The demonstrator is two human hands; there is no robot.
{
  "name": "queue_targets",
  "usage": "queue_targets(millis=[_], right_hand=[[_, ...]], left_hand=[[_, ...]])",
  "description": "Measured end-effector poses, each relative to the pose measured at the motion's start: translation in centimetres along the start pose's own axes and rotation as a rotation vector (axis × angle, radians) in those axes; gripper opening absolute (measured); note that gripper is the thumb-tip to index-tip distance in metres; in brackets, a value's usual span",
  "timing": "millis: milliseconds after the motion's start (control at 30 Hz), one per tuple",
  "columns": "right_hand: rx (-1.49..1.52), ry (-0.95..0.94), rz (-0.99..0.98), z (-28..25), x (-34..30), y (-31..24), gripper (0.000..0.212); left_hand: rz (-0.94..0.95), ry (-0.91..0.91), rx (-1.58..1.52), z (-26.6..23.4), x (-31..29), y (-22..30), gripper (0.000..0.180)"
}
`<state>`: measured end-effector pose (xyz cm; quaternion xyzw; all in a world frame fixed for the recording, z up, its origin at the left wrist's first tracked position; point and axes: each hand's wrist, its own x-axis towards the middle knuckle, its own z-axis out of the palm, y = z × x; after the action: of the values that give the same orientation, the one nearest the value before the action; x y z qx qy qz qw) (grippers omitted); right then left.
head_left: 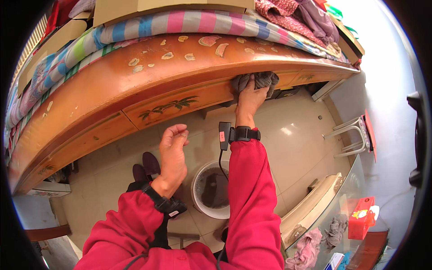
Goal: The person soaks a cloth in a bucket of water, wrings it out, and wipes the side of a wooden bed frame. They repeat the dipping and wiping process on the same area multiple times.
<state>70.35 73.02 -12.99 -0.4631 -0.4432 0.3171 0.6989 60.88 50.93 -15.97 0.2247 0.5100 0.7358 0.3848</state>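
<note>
My right hand (253, 97) is closed on a bunched dark grey cloth (261, 81). It presses the cloth to the orange-brown wooden front panel of a bed (180, 99), just below the curved top rail. My left hand (173, 157) hangs in the air left of a white bucket, its fingers loosely curled in and nothing visible in them. Painted green leaves (168, 107) decorate the panel left of the cloth. Dark, murky water (213, 188) stands in the bucket (195, 193) on the tiled floor.
Striped bedding (180, 22) and a cardboard box (171, 5) lie on the bed. At the right stand a folding stool (355, 135) and a glass-topped table (351, 193) holding a pink cloth (307, 249), another grey cloth (335, 229) and a red tissue box (361, 218).
</note>
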Motion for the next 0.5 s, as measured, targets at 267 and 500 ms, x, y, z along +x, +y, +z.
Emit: queue_targets(millis=[267,500], right_hand=[[-0.208,-0.522,-0.104,-1.9,-10.5,-1.2,0.052],[-0.232,-0.974,0.163,-9.9,-13.3,-7.1,0.047]], left_hand=[[-0.291,0.081,-0.093,1.3,0.1,0.5,0.034],[-0.393,-0.500,-0.229,1.6,0.1,1.4,0.045]])
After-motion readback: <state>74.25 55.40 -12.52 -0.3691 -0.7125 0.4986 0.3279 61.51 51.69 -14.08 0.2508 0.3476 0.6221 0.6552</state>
